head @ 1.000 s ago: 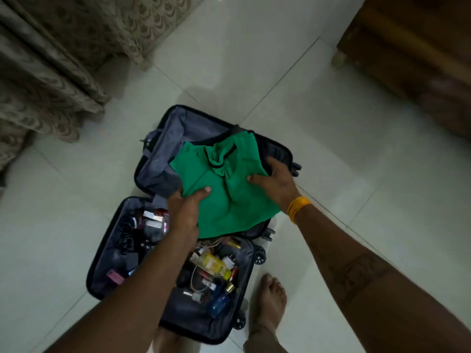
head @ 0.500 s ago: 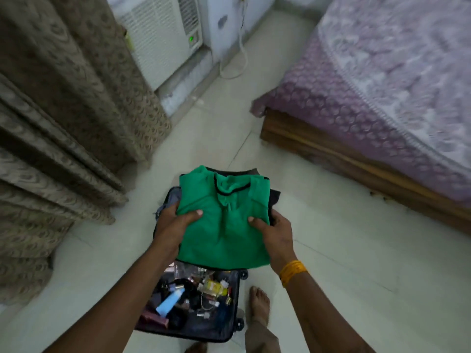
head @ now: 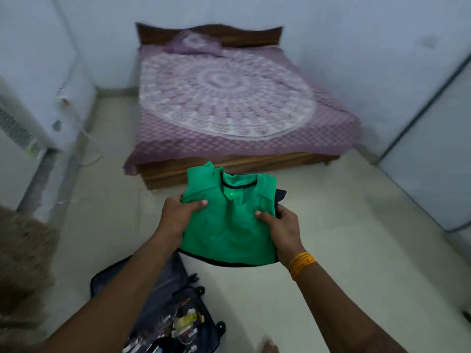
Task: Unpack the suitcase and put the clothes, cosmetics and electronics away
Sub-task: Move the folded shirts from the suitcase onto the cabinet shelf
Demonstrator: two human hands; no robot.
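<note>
Above the pale tiled floor, between an open dark fabric suitcase [head: 158, 296] and a wooden bed with a purple patterned cover [head: 229, 103], a person holds a folded green shirt with a dark-trimmed collar [head: 229, 220] level at arm's reach. The left hand [head: 178, 215] grips the shirt's left edge, thumb pressed on top and fingers curled beneath; the right hand [head: 283, 225], above a yellow-orange wristband [head: 302, 263], clamps the right edge the same way. A darker garment [head: 280, 196] shows under the green one at the right side, apparently carried in the same stack.

The shirt lies flat between the two grips, collar pointing away toward the bed's foot and hem nearest the body, so its long axis runs straight ahead. The bed stands directly beyond the collar. Both hands sit about level with each other, neither clearly nearer to it. The suitcase, small bottles and tubes [head: 183, 324] still inside, sits low and to the left, under the left forearm. A tall pale panel [head: 433, 161], perhaps a wardrobe door, stands to the right.
</note>
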